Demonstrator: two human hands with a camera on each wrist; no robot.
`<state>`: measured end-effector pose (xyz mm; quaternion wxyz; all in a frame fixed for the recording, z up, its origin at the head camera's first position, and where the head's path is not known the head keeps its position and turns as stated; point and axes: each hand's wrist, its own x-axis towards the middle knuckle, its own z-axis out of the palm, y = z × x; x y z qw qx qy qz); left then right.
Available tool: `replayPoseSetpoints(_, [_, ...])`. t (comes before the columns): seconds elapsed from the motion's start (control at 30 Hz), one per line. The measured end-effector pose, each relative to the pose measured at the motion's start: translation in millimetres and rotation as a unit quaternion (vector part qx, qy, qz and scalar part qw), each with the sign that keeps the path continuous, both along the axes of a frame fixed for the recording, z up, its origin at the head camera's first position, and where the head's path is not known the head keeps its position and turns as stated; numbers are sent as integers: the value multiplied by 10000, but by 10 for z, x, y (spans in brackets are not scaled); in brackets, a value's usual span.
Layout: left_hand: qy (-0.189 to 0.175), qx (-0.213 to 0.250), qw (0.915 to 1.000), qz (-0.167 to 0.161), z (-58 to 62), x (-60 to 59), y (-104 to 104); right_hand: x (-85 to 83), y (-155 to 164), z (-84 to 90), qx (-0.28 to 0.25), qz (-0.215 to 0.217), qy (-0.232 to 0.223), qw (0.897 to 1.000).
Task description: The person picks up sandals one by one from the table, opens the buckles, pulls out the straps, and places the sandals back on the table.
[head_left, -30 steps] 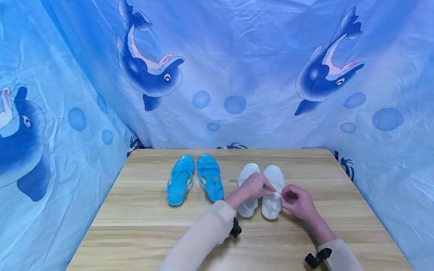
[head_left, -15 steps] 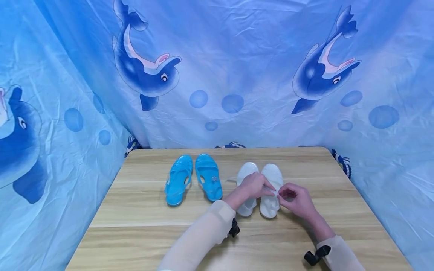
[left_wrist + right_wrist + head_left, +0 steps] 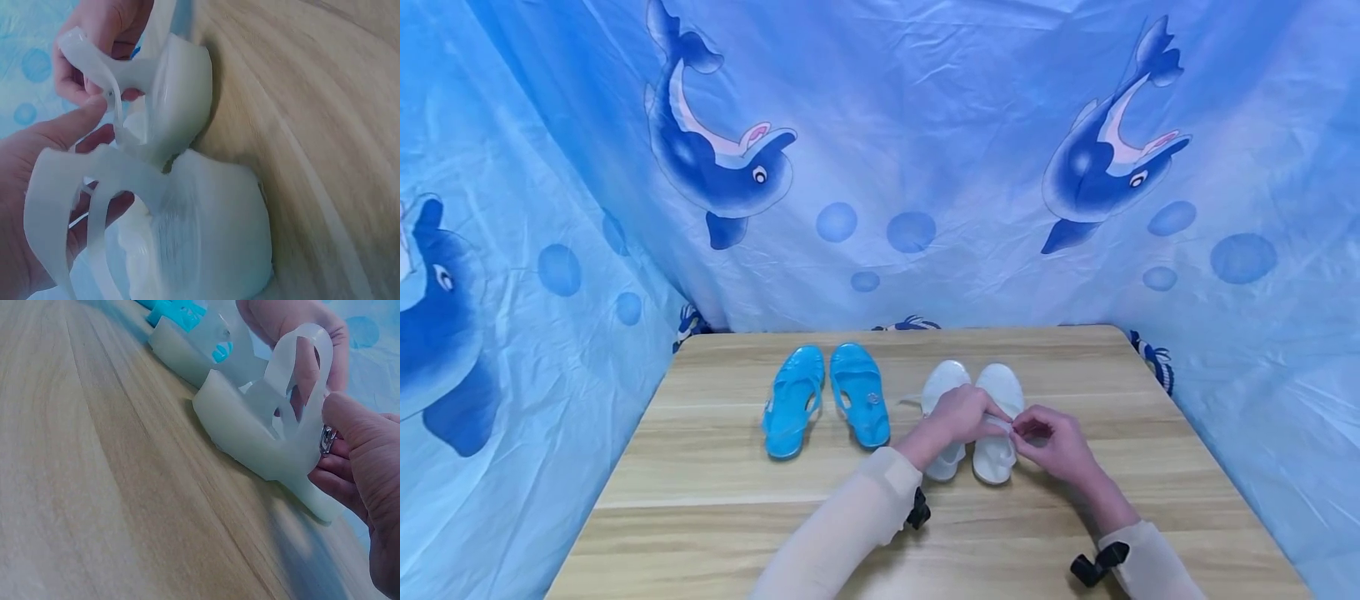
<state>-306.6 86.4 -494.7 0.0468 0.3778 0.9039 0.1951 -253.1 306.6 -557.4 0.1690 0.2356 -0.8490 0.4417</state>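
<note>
Both hands on right-hand white sandal (image 3: 997, 433), frame centre: left hand (image 3: 958, 414) and right hand (image 3: 1051, 437) pinch its strap (image 3: 306, 381). Keep the buckle (image 3: 327, 439) steady, sole flat on table (image 3: 715, 500), feed strap w/o twisting.

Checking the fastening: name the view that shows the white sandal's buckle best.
Right wrist: the metal buckle shows at the strap, beside the right hand. In the head view hands cover it; the left wrist view shows only pale straps.

A light wooden tabletop (image 3: 715, 475) carries two pairs of sandals. The white sandals (image 3: 996, 454) lie directly under the left hand (image 3: 958, 414) and right hand (image 3: 1052, 440); the blue sandals (image 3: 826, 398) sit side by side just beyond the left hand's outer side.
</note>
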Motion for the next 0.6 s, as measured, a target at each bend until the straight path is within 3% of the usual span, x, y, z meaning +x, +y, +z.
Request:
replayPoseSetpoints(0.3, [-356,132,9989,273,-1,-40,-108,49,35,-12,-98,-134,-160,9997])
replayPoseSetpoints(0.47, [112,274,9992,263,65,-28,-156,48,108,77,178,-446,-346,9982])
replayPoseSetpoints(0.6, [379,924,9941,426,170,-28,-335,37,230,237,696,-760,-429,9938])
